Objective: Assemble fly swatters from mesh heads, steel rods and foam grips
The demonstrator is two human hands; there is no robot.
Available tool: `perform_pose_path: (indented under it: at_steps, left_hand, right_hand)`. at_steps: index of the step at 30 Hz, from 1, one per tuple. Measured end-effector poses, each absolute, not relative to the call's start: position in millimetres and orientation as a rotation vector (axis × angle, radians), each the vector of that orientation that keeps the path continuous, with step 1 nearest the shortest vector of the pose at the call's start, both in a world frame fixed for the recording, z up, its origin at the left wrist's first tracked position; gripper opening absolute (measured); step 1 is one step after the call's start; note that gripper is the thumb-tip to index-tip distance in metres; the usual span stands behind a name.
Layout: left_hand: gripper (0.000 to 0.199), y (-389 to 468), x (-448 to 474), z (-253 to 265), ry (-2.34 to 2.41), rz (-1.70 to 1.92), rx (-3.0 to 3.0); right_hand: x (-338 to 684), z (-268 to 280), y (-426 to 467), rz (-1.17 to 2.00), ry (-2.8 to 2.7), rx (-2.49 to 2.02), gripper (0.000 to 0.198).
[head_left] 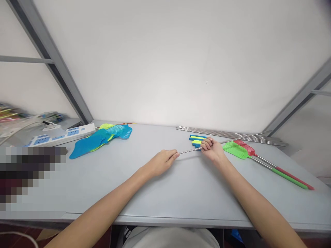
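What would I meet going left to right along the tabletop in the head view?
White power strip, blue mesh pieces, left hand, short blue and yellow tubes, right hand, green swatter head, red swatter grip.

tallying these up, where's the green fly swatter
In the head view, the green fly swatter lies right of the right hand, beside the red fly swatter.

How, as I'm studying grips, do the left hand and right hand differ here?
The left hand shows its back, while the right hand shows its curled fingers and inner wrist. The metal rod runs on past the right hand toward the right, but none shows to the left of the left hand. Both hands are closed on this same rod.
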State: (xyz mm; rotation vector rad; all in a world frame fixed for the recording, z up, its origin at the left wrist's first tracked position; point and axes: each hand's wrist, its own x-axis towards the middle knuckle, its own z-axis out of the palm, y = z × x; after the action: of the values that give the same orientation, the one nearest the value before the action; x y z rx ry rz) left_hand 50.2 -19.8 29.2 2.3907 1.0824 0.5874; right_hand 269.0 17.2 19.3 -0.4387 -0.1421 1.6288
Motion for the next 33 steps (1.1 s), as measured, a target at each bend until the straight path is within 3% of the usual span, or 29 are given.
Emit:
perform_pose_path:
  at_steps: [11,22,33]
  left_hand:
    - [0.035,-19.1,51.2,25.1,1.068,0.584,2.451]
    - [0.042,-20.1,51.2,5.1,1.126,0.286,2.690]
    - [0.049,-21.8,53.3,0.0,1.185,0.206,2.821]
  right_hand:
    - [271.2,18.3,18.6,1.639,-0.168,-0.451,0.021]
    - [260.1,0.2,17.8,1.570,-0.219,-0.507,0.024]
    - [254.8,0.4,12.9,1.515,-0.268,-0.480,0.027]
